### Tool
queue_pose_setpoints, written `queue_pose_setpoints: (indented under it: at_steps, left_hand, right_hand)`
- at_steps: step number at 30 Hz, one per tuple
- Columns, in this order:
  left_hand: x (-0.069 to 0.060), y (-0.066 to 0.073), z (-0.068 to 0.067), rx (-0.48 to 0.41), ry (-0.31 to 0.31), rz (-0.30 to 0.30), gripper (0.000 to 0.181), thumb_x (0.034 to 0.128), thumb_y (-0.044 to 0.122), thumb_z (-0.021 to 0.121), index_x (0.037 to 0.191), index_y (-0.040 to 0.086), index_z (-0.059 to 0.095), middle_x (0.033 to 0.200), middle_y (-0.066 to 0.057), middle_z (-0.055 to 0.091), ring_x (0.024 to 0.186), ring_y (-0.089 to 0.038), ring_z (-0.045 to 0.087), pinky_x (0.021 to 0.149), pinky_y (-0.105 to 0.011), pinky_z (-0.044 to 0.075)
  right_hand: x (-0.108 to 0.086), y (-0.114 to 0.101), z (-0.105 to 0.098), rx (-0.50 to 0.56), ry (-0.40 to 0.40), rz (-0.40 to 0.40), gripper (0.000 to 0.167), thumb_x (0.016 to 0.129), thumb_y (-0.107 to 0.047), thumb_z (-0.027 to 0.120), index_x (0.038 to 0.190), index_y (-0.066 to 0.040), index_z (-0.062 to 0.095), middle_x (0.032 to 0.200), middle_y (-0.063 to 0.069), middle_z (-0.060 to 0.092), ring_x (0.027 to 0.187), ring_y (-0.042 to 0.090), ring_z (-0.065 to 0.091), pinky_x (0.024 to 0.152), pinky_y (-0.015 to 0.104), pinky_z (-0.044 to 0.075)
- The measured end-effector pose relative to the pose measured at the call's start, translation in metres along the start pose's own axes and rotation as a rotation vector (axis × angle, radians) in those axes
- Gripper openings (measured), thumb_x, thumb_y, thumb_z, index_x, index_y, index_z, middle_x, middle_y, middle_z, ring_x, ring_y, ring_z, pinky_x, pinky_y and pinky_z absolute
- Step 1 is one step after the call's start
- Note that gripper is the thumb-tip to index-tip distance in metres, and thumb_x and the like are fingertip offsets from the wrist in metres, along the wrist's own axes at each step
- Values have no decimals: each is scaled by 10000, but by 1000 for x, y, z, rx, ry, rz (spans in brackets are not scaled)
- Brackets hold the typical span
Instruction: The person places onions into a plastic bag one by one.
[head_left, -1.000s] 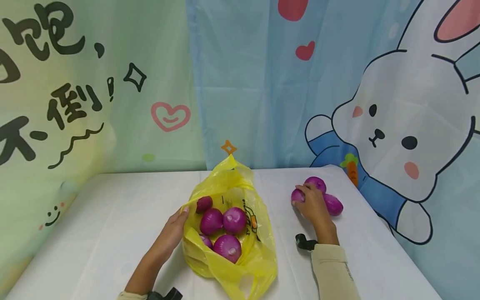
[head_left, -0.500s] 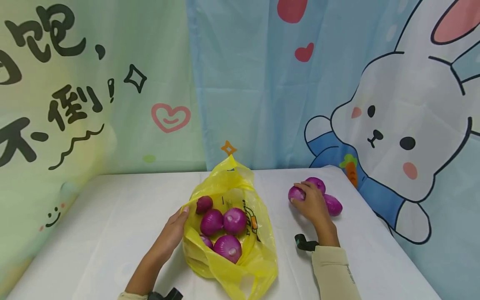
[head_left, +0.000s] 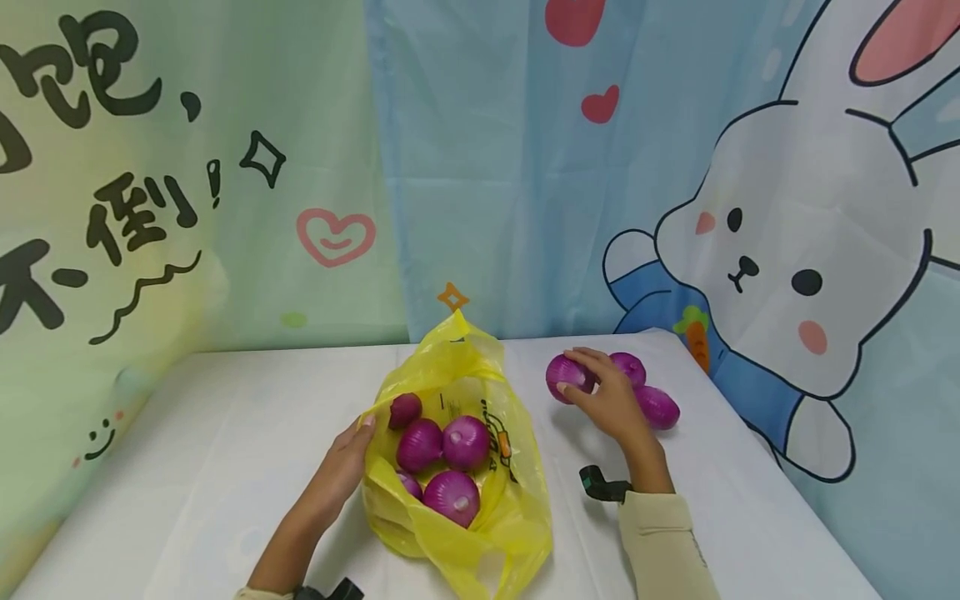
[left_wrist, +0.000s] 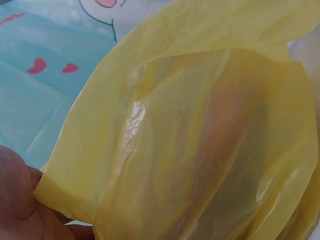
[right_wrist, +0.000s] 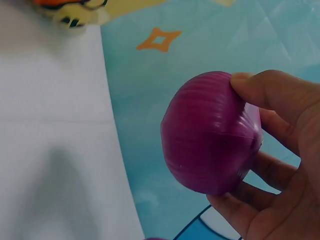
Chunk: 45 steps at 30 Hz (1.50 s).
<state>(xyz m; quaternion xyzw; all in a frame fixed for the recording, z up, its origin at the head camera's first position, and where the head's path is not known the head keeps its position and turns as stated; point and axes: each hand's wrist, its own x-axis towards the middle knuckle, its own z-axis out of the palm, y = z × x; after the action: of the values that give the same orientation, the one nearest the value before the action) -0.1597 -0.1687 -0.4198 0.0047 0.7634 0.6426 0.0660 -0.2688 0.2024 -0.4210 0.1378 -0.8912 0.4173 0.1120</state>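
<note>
A yellow plastic bag (head_left: 525, 500) lies with its mouth spread on the table, several purple onions (head_left: 467, 442) inside. My left hand (head_left: 339, 473) pinches the bag's left rim between thumb and fingers; in the left wrist view the bag's film (left_wrist: 165, 145) hides the onions. To the right of the bag, my right hand (head_left: 613, 402) grips a purple onion (head_left: 564, 377) between thumb and fingertips. The right wrist view shows that onion (right_wrist: 210, 132) held off the table by the fingers. Two more onions (head_left: 658, 407) lie just behind and beside the right hand.
A white cloth (head_left: 225, 450) covers the table. Behind it hangs a printed curtain (head_left: 465, 167) with a rabbit, hearts and writing. Black wrist devices (head_left: 602, 484) sit at both wrists.
My right hand has moved left and slightly up with one onion, away from the other two. The left hand and bag have stayed about where they were.
</note>
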Motion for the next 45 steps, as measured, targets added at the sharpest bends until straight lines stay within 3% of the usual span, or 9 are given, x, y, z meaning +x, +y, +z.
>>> queue_pose_setpoints:
  at_steps: [15,25,32,36,39,45]
  left_hand:
    - [0,-1,0,1,1,-10,628,1073,392,267,1527,-34,185,1572,-210,200,1446,-355,116,1155,-512,92]
    - [0,-1,2,6,13,-4,606,1076,358,275,1516,-52,203,1558,-228,225,1439,-360,148,1155,-500,114]
    - [0,-2,2,0,-6,-4,620,1076,376,264,1524,-44,179,1569,-216,202,1444,-351,126,1156,-495,103]
    - [1,-2,2,1,-3,1,611,1078,367,262,1521,-47,188,1566,-220,209,1443,-351,132,1156,-493,107]
    - [2,-1,2,5,-4,-2,614,1077,370,258,1522,-47,184,1568,-220,203,1444,-353,125,1156,-496,104]
    - [2,-4,3,8,5,5,603,1076,366,271,1513,-47,224,1552,-220,252,1434,-353,172,1153,-497,124]
  right_hand:
    - [1,-32,1,178,13,-71,552,875,-220,754,1384,-131,557,1442,95,452,1312,315,429,989,528,431]
    - [-5,-53,11,296,-12,-152,514,882,-190,746,1364,-145,576,1395,52,504,1275,256,481,986,439,447]
    - [-10,-78,19,480,-116,-204,505,889,24,681,1370,-12,532,1380,138,506,1224,303,519,990,437,444]
    - [-15,-101,23,537,-211,-222,479,896,49,654,1354,46,515,1356,175,512,1195,319,533,987,419,460]
    - [-18,-110,30,542,-268,-214,469,899,31,656,1348,42,521,1347,165,519,1188,318,541,974,373,474]
    - [-16,-93,61,546,-356,-185,464,901,-68,697,1347,-76,568,1355,80,519,1187,265,551,962,327,481]
